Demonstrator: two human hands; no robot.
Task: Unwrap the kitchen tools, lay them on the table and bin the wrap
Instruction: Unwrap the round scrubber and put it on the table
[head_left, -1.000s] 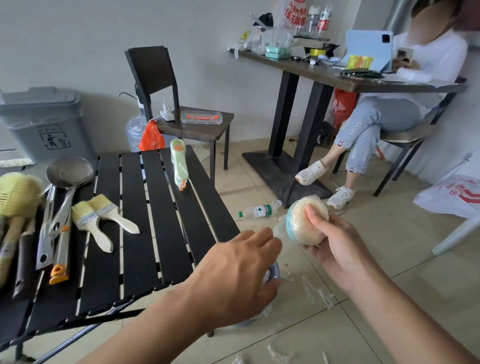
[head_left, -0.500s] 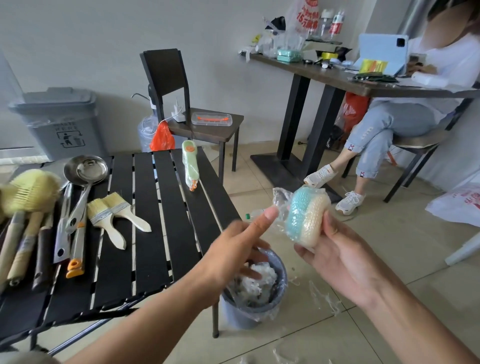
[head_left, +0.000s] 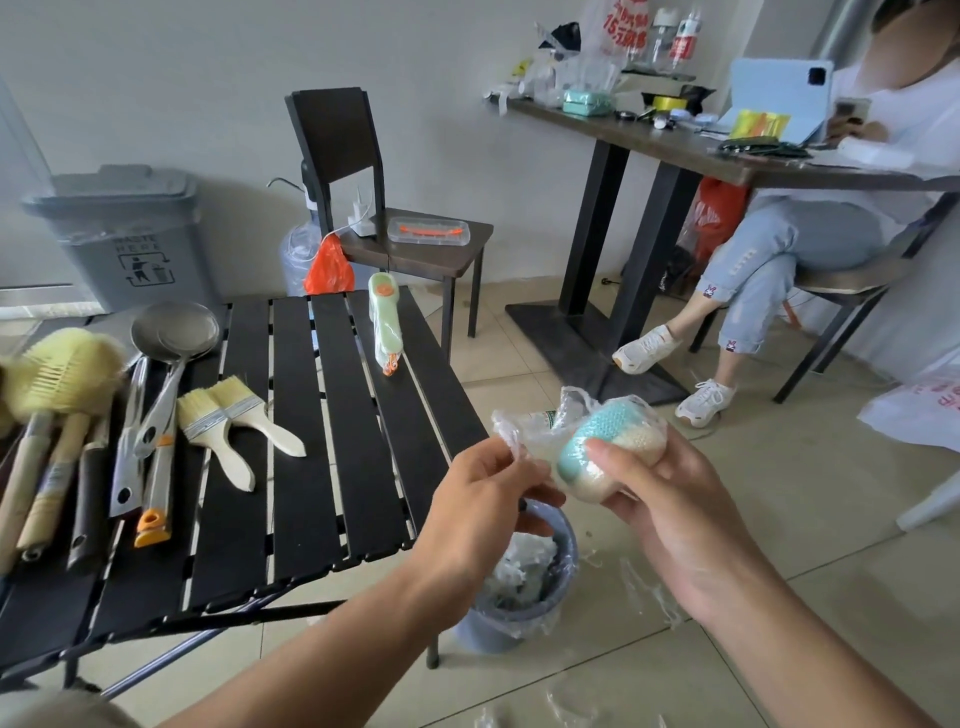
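**Wrap coming off a scrub pad, right over the bin**

The left hand (head_left: 483, 499) pinches a loose tail of clear wrap (head_left: 524, 431) between thumb and fingertips, with the other fingers curled under. The right hand (head_left: 670, 504) cups the scrub pad (head_left: 608, 449), thumb laid across its front and fingers curled behind. That grip looks meant to hold the pad firm while the other hand pulls the wrap. The pad is teal on one face and cream on the other. It is held in the air just off the right edge of the tabletop (head_left: 291, 467), with most of it still under film. The wrap is bunched loose at its left and upper end, so the peel seems begun but not finished.

Both hands work directly above a small grey bin (head_left: 519, 629), which stands on the floor beside the table's corner leg. That is probably so the wrap can drop straight in. The bin has a thin liner and holds a heap of crumpled clear wrap. A few scraps (head_left: 644, 587) lie on the tiles around it.

On the black slats to the left lie bare tools side by side: two flat brushes (head_left: 228, 415), a ladle (head_left: 176, 332) and yellow-headed brushes (head_left: 57, 369). A green tool (head_left: 384, 322) lies alone near the far edge. The free slats between them would take the pad.

A large waste bin (head_left: 124, 234) stands against the wall, and nothing shows of what is in it.
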